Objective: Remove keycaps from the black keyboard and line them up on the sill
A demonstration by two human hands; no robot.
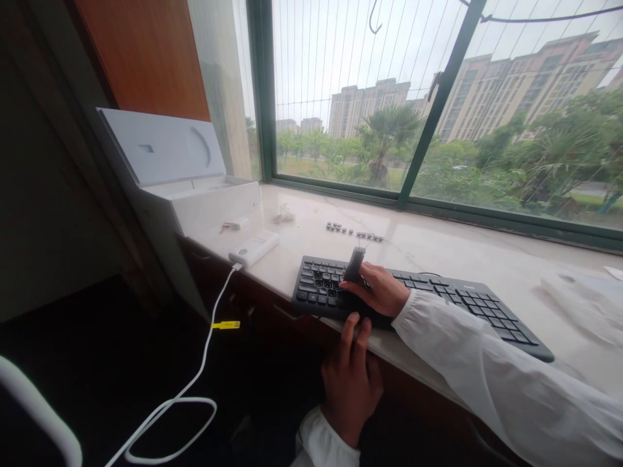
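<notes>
A black keyboard [481,318] lies along the front edge of the pale counter, some of its left-hand sockets bare of keycaps. My right hand [382,288] is closed around a dark keycap puller [355,264], held nearly upright over the left part of the keyboard. Thin wire prongs stick up from its top; its lower end is partly hidden. Below, my left hand [353,376] rests two outstretched fingertips on the keyboard's front edge and holds nothing. Behind the keyboard, several loose black keycaps [339,228] lie in short rows.
A white power bank [254,248] sits to the left, its white cable [207,353] with a yellow tag [226,325] hanging off the counter. An open white box [214,206] stands behind it. Clear plastic wrapping [579,298] lies at right. A green-framed window [407,170] borders the back.
</notes>
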